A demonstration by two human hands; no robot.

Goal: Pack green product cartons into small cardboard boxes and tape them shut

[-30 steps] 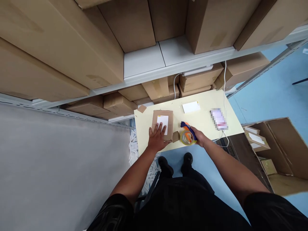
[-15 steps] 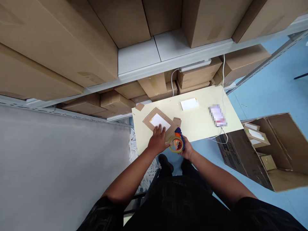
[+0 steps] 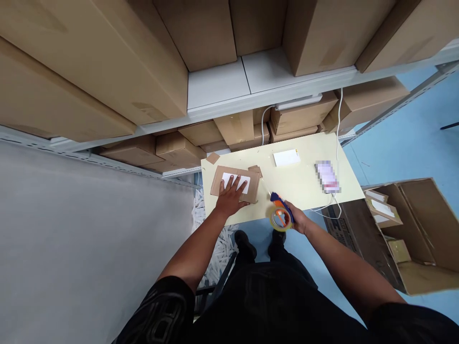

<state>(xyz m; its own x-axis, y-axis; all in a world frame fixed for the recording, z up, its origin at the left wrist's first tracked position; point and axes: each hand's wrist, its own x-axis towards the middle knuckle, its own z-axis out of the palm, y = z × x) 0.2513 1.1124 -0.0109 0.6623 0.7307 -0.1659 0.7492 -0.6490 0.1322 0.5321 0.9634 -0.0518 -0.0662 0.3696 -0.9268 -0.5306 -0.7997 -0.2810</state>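
Observation:
A small brown cardboard box with a white label lies on the pale yellow table. My left hand rests flat on top of the box, fingers spread over the label. My right hand grips a blue and orange tape dispenser with a clear tape roll, held at the table's near edge to the right of the box. A thin strip of tape seems to run from the dispenser toward the box.
A white card and a blurred phone on a white cable lie further right on the table. Large cardboard boxes fill the shelves above and behind. An open carton stands on the blue floor at right.
The box has been turned and now lies lengthwise under my left hand. My right hand has drawn the tape dispenser away from the box to the right.

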